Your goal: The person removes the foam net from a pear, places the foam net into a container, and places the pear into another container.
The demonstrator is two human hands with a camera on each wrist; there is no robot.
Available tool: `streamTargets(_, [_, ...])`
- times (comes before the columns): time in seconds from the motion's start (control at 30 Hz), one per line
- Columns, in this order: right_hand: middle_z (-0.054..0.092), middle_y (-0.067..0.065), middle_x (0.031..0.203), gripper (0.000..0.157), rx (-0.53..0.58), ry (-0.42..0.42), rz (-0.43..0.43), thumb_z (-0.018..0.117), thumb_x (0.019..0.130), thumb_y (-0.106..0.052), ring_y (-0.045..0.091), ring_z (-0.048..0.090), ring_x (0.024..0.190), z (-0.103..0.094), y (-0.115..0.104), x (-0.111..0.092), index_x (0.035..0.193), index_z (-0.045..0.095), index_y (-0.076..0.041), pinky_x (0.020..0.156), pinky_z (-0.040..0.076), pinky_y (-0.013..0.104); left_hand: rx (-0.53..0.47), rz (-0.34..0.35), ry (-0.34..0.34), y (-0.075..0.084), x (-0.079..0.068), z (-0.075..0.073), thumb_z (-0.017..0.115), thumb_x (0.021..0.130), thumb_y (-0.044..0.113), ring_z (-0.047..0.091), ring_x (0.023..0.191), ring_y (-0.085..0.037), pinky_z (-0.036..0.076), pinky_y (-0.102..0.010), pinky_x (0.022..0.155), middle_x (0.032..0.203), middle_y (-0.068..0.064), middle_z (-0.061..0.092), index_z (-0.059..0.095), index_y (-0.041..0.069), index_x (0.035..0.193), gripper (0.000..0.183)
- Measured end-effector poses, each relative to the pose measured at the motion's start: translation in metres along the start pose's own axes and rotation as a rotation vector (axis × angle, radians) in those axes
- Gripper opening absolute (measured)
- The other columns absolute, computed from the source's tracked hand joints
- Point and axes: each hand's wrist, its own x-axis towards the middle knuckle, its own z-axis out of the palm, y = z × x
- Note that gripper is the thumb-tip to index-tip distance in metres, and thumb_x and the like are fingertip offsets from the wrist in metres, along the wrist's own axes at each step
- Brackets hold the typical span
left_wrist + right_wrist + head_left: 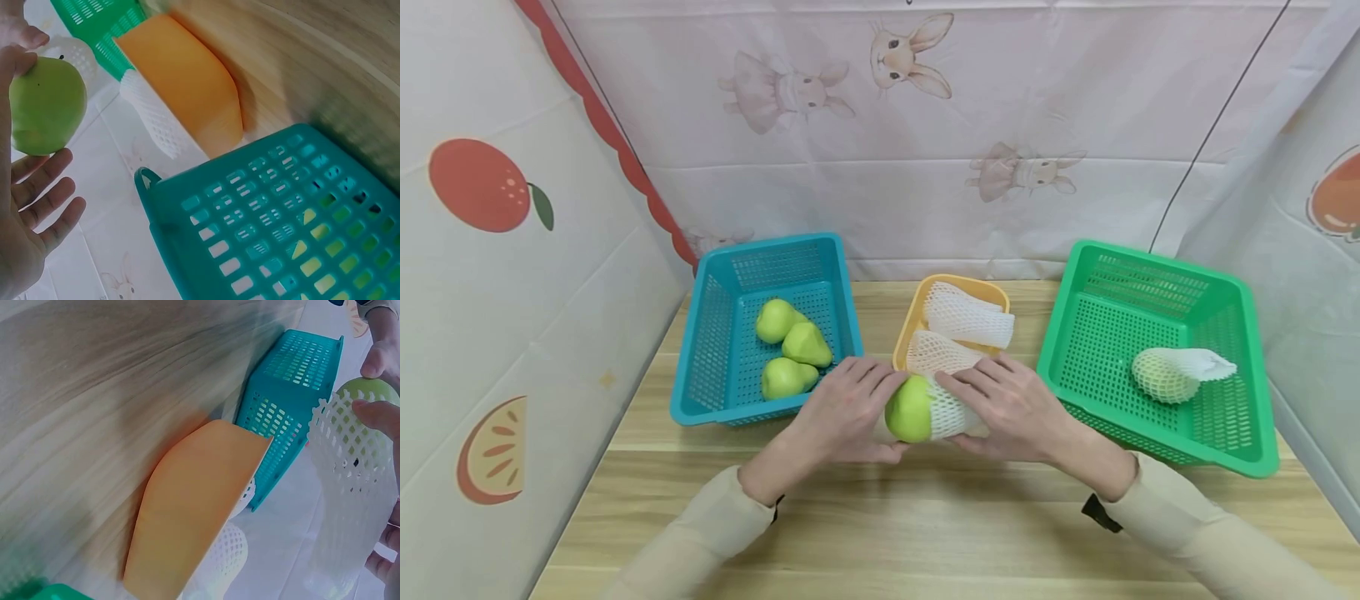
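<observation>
Above the front of the table, my left hand (846, 410) pinches a green pear (907, 410) between thumb and fingertips. Its other fingers spread loosely in the left wrist view. My right hand (1011, 410) grips a white foam net sleeve (350, 481), whose open end covers one side of the pear. The rest of the sleeve hangs beyond the fruit, seen in the right wrist view. Just behind the hands, more foam net sleeves (970, 315) lie in an orange-yellow box (912, 321), some poking over its rim.
At the left stands a blue basket (687, 367) with three green pears (786, 378) inside. To the right, a green basket (1262, 383) holds one pear in a foam net (1161, 377). A printed curtain (880, 208) hangs behind the wooden table (917, 533).
</observation>
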Motion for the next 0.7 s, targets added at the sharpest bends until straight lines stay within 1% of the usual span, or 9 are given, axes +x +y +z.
streamTargets(0.17, [0.079, 0.004, 0.1, 0.087, 0.014, -0.014, 0.001, 0.095, 0.057, -0.059, 0.022, 0.073, 0.086, -0.002, 0.004, -0.001, 0.124, 0.074, -0.008, 0.071, 0.061, 0.035, -0.002, -0.003, -0.001, -0.004, -0.003, -0.003, 0.084, 0.057, 0.074, 0.071, 0.1, -0.021, 0.06, -0.033, 0.087, 0.107, -0.002, 0.077, 0.071, 0.008, 0.118, 0.091])
streamTargets(0.37, [0.081, 0.004, 0.1, 0.085, 0.014, -0.036, 0.022, 0.096, 0.057, -0.059, 0.024, 0.074, 0.087, -0.005, 0.011, -0.003, 0.123, 0.075, -0.009, 0.072, 0.063, 0.038, 0.0, -0.005, -0.019, -0.008, -0.007, -0.005, 0.082, 0.06, 0.074, 0.071, 0.099, -0.021, 0.061, -0.034, 0.087, 0.107, -0.002, 0.077, 0.071, 0.008, 0.12, 0.09])
streamTargets(0.43, [0.081, 0.003, 0.1, 0.085, 0.012, -0.039, 0.027, 0.097, 0.056, -0.058, 0.025, 0.074, 0.087, -0.006, 0.014, -0.004, 0.122, 0.076, -0.009, 0.07, 0.063, 0.038, -0.007, -0.009, -0.026, -0.01, -0.008, -0.006, 0.082, 0.06, 0.073, 0.071, 0.098, -0.021, 0.061, -0.034, 0.087, 0.107, -0.002, 0.077, 0.071, 0.008, 0.12, 0.089])
streamTargets(0.57, [0.081, 0.004, 0.101, 0.082, 0.007, -0.038, 0.032, 0.097, 0.057, -0.056, 0.025, 0.074, 0.086, -0.006, 0.02, -0.006, 0.121, 0.076, -0.008, 0.066, 0.061, 0.038, -0.023, -0.022, -0.027, -0.013, -0.012, -0.007, 0.086, 0.057, 0.07, 0.07, 0.097, -0.022, 0.061, -0.035, 0.086, 0.106, -0.003, 0.077, 0.071, 0.008, 0.12, 0.09])
streamTargets(0.7, [0.081, 0.007, 0.101, 0.083, 0.001, -0.047, 0.042, 0.097, 0.058, -0.053, 0.026, 0.074, 0.084, -0.007, 0.027, -0.009, 0.123, 0.075, -0.006, 0.065, 0.061, 0.039, -0.021, -0.032, -0.034, -0.015, -0.017, -0.009, 0.086, 0.056, 0.07, 0.069, 0.095, -0.022, 0.061, -0.035, 0.087, 0.104, -0.003, 0.077, 0.072, 0.008, 0.119, 0.09])
